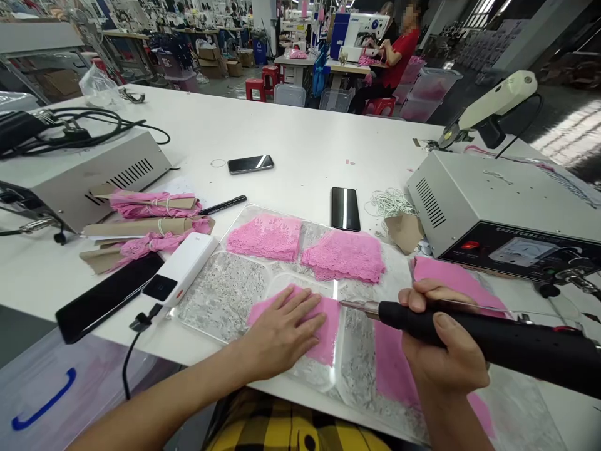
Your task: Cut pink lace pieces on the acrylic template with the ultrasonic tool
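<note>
My left hand (pixel 284 329) lies flat with fingers stretched out on a piece of pink lace (pixel 328 326), pressing it onto a clear plastic template (pixel 225 294). My right hand (pixel 441 341) is wrapped round the black handle of a hot cutting tool (pixel 474 335). The tool's metal tip (pixel 354 305) points left at the lace edge just beside my left fingers. Two folded pink lace pieces (pixel 265 237) (pixel 345 255) lie on the far part of the template. More pink fabric (pixel 441 275) lies under my right hand.
A grey power unit (pixel 493 207) stands at the right, another grey box (pixel 89 178) at the left. Lace bundles wrapped on card (pixel 150 203), a white power bank (pixel 181 269), two phones (pixel 250 164) (pixel 345 208), a pen (pixel 223 205) and a dark tablet (pixel 106 297) lie around. A person in red sits far behind.
</note>
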Action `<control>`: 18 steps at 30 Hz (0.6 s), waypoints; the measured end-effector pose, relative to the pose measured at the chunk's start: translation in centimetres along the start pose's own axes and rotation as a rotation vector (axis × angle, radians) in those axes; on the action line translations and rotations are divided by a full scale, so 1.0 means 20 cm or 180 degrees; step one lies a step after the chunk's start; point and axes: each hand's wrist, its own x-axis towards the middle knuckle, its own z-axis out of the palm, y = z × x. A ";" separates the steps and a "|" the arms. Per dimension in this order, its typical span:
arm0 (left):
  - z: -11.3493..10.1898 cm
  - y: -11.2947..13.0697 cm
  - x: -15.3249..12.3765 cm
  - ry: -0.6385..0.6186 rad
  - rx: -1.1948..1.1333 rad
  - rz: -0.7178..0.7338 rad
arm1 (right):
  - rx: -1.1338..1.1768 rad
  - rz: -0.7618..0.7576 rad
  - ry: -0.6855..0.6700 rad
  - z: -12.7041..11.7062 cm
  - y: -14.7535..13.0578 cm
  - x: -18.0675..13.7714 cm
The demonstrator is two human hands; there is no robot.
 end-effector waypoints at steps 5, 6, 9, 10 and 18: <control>0.00 0.01 0.00 -0.0056 0.0019 -0.0011 | -0.0043 0.0001 -0.0016 0.00 0.00 0.00; 0.00 0.01 0.00 -0.0058 0.0019 -0.0013 | -0.0041 -0.0012 -0.0015 0.00 0.00 0.00; -0.01 0.01 0.01 -0.0046 0.0015 -0.0005 | -0.0027 -0.0056 -0.0015 0.00 0.00 0.00; -0.01 0.01 0.01 -0.0038 0.0015 -0.0008 | -0.0024 -0.0064 -0.0021 0.00 0.00 0.00; 0.00 0.01 0.01 -0.0008 0.0009 -0.0001 | -0.0097 -0.0138 -0.0188 0.00 0.01 -0.01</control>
